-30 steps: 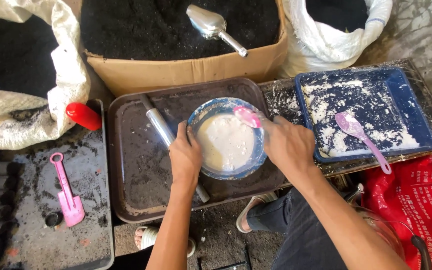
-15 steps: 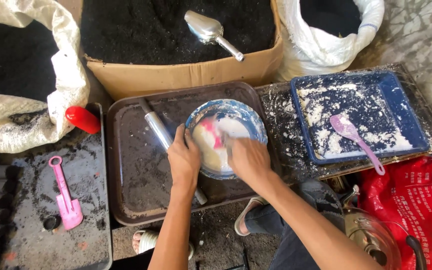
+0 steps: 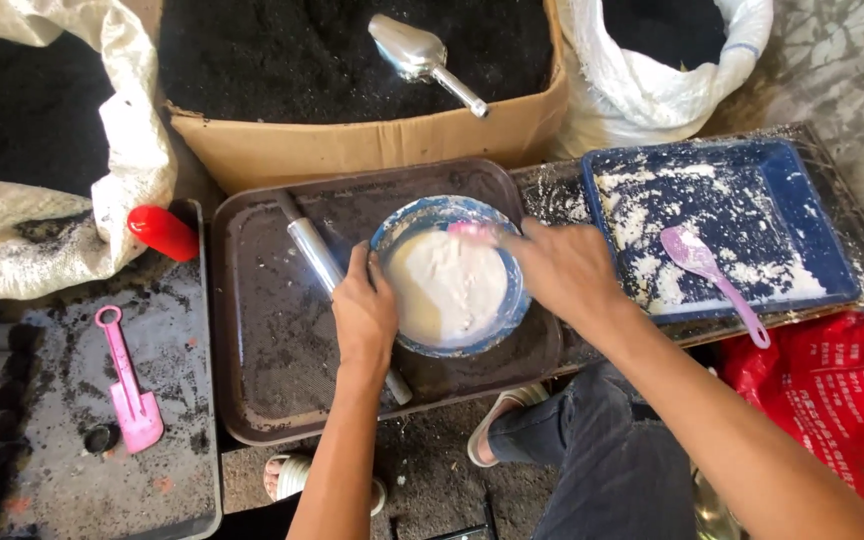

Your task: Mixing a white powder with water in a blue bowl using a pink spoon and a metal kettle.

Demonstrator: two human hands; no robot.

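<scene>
While it sits at mid-frame on a dark brown tray [image 3: 272, 340], the blue bowl [image 3: 449, 275] of white paste is gripped at its left rim by the left hand [image 3: 364, 315], fingers curled over the edge. At the bowl's upper right rim the right hand [image 3: 562, 270] has its fingers closed on a pink spoon [image 3: 472, 231], blurred. A metal tube [image 3: 317, 255] lies on the tray just left of the bowl. To the right is a blue tray [image 3: 812, 230] with white crumbs and a purple spoon [image 3: 712, 280]. Above, a metal scoop [image 3: 417, 55] rests in a cardboard box [image 3: 352, 145] of dark soil. At lower left lies a pink shovel [image 3: 127, 385].
</scene>
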